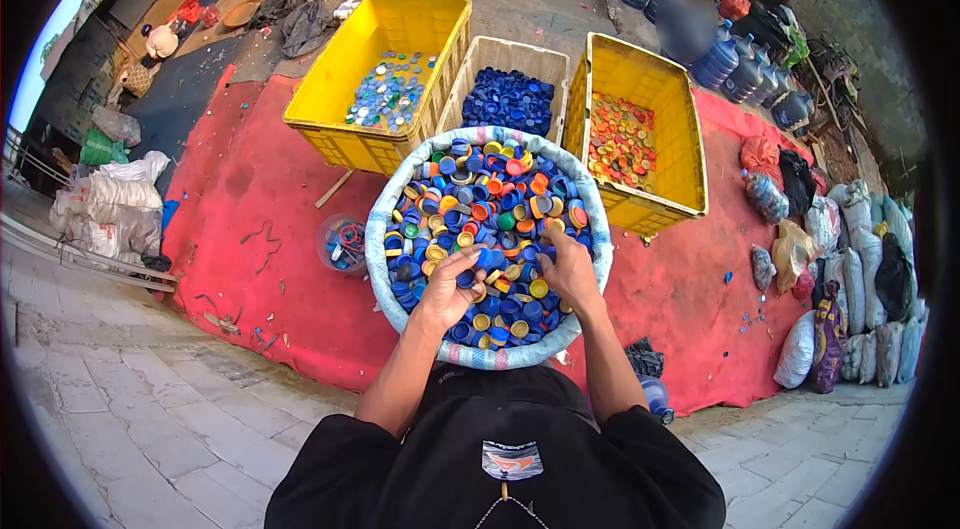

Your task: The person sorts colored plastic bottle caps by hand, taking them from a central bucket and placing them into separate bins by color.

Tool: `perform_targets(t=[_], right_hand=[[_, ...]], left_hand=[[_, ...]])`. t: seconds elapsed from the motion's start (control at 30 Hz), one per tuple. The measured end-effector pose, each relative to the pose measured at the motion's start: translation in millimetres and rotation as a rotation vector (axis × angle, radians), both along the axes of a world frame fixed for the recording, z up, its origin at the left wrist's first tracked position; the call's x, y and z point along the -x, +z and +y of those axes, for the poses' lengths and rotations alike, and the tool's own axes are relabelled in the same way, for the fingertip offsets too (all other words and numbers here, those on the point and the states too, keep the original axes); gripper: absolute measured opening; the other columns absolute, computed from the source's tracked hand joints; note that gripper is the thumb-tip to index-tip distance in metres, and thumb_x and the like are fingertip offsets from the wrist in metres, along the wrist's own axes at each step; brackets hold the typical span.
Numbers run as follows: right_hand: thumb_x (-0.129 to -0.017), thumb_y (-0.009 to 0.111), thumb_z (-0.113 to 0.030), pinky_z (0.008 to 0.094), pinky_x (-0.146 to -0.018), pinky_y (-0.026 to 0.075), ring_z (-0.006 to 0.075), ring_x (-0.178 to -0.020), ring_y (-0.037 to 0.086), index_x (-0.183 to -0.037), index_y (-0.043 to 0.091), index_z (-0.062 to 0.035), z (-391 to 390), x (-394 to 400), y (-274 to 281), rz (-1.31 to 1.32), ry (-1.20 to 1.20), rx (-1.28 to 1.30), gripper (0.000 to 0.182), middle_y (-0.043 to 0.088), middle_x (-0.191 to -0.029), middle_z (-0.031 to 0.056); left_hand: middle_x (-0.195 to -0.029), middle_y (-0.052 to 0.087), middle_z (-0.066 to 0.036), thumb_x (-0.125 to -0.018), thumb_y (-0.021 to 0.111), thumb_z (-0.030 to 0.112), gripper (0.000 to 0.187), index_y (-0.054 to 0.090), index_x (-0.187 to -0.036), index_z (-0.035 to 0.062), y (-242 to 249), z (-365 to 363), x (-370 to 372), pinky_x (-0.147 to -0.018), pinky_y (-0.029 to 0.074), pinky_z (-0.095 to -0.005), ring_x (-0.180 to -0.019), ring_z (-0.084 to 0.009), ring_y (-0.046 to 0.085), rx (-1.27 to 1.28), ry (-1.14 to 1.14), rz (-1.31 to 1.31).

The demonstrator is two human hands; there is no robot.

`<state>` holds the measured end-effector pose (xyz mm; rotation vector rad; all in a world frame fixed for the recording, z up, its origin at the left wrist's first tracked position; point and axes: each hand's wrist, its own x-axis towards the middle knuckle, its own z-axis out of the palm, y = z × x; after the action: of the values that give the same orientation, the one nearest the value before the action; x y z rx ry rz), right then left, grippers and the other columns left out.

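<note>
A round woven sack (378, 234) stands open in front of me, full of mixed bottle caps (480, 204), mostly blue with orange, yellow, red and green ones. My left hand (448, 291) lies palm down in the caps near the sack's front, fingers curled into the pile. My right hand (567, 267) rests on the caps at the front right, fingers bent over them. Whether either hand holds a cap is hidden.
Behind the sack stand three crates: a yellow crate (330, 94) with light blue caps, a cream crate (480, 51) with dark blue caps, a yellow crate (690, 144) with orange caps. A small bowl (343, 244) sits left on the red mat (255, 229). Water jugs and filled sacks line the right.
</note>
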<state>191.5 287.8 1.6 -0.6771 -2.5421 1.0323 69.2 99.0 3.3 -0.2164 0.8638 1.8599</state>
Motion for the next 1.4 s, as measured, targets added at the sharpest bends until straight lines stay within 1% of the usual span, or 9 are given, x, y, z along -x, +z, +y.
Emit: perform_targets(t=[0.07, 0.5, 0.6, 0.7, 0.87, 1.1, 1.2, 1.27, 1.4], right_hand=[[-0.077, 0.061, -0.005, 0.0512, -0.074, 0.051, 0.0435, -0.089, 0.063, -0.116, 0.058, -0.0048, -1.5, 9.5, 8.8, -0.134, 0.077, -0.107, 0.039, 0.067, -0.096, 0.0231], [-0.078, 0.064, -0.006, 0.0441, -0.073, 0.053, 0.0362, -0.084, 0.066, -0.12, 0.056, -0.0047, -4.3, 17.1, -6.8, -0.147, 0.119, -0.169, 0.042, 0.066, -0.093, 0.018], [-0.084, 0.058, -0.005, 0.0383, -0.065, 0.053, 0.0256, -0.075, 0.066, -0.115, 0.056, -0.0015, -5.0, 18.7, -5.1, -0.061, -0.018, 0.293, 0.03, 0.064, -0.089, 0.0122], [-0.091, 0.051, -0.007, 0.0301, -0.066, 0.052, 0.0174, -0.073, 0.062, -0.114, 0.055, 0.002, -15.5, 15.5, -3.8, 0.28, -0.225, 1.348, 0.024, 0.061, -0.086, 0.0074], [-0.085, 0.05, -0.014, 0.0397, -0.085, 0.05, 0.0294, -0.101, 0.06, -0.115, 0.05, 0.0028, -39.1, 18.2, 6.7, 0.532, -0.343, 1.783, 0.035, 0.06, -0.107, 0.0175], [-0.076, 0.047, -0.008, 0.0434, -0.096, 0.044, 0.0292, -0.102, 0.056, -0.104, 0.051, 0.007, -0.3, 88.4, 55.2, 0.659, -0.494, 1.86, 0.031, 0.058, -0.104, 0.0169], [-0.073, 0.049, -0.012, 0.0493, -0.099, 0.037, 0.0312, -0.099, 0.051, -0.092, 0.049, 0.0031, 67.2, 153.6, 62.7, 0.988, -0.067, 1.776, 0.024, 0.055, -0.101, 0.019], [-0.071, 0.051, -0.013, 0.0536, -0.11, 0.023, 0.0381, -0.128, 0.035, -0.123, 0.037, 0.0111, 90.4, 176.5, 85.7, 0.953, -0.379, 1.786, 0.058, 0.038, -0.13, 0.0258], [-0.072, 0.052, -0.009, 0.0547, -0.117, 0.007, 0.0401, -0.143, 0.016, -0.146, 0.008, 0.0077, 74.9, 135.5, 105.7, 0.977, -0.314, 1.378, 0.088, 0.009, -0.151, 0.029]], left_hand=[[-0.091, 0.061, -0.002, -0.091, 0.062, 0.012, 0.018, 0.064, -0.108, 0.0065, -8.0, -8.1, 0.0, -0.062, 0.048, -0.0253, -0.076, -0.0122, 0.057, -0.059, 0.026, -0.085], [-0.104, 0.061, -0.014, -0.092, 0.058, 0.002, 0.023, 0.057, -0.114, -0.0007, -15.7, -11.2, -7.5, -0.082, 0.055, -0.0312, -0.097, -0.0222, 0.062, -0.063, 0.07, -0.067], [-0.102, 0.063, -0.014, -0.091, 0.059, 0.004, 0.021, 0.059, -0.112, 0.0001, -12.3, -6.0, -7.0, -0.081, 0.055, -0.029, -0.096, -0.0205, 0.063, -0.087, 0.061, -0.073], [-0.107, 0.062, -0.014, -0.09, 0.059, 0.004, 0.021, 0.06, -0.11, -0.0019, -10.2, 0.2, -4.0, -0.087, 0.055, -0.0328, -0.099, -0.0234, 0.063, -0.133, 0.082, -0.119], [-0.114, 0.057, -0.022, -0.091, 0.055, 0.008, 0.028, 0.052, -0.113, -0.0084, -4.7, 15.6, 7.2, -0.099, 0.05, -0.0437, -0.112, -0.0336, 0.057, -0.138, 0.192, -0.228], [-0.114, 0.053, -0.027, -0.093, 0.055, 0.024, 0.048, 0.043, -0.12, -0.013, 15.8, 86.1, 81.0, -0.099, 0.048, -0.0446, -0.108, -0.0369, 0.056, -0.174, 0.174, -0.242], [-0.138, 0.034, -0.034, -0.088, 0.059, 0.042, 0.087, 0.019, -0.14, -0.0143, 55.9, 145.7, 152.2, -0.118, 0.015, -0.051, -0.138, -0.0433, 0.025, -0.398, 0.138, -0.167], [-0.153, -0.016, -0.031, -0.081, 0.064, 0.051, 0.122, -0.025, -0.143, -0.0044, 79.8, 163.9, 176.0, -0.118, -0.003, -0.0486, -0.145, -0.0396, -0.012, -0.371, 0.229, -0.096], [-0.153, 0.004, -0.03, -0.083, 0.064, 0.049, 0.106, 0.0, -0.148, -0.0029, 73.1, 137.1, 167.2, -0.117, 0.01, -0.05, -0.144, -0.0388, 0.008, -0.243, 0.242, 0.174]])
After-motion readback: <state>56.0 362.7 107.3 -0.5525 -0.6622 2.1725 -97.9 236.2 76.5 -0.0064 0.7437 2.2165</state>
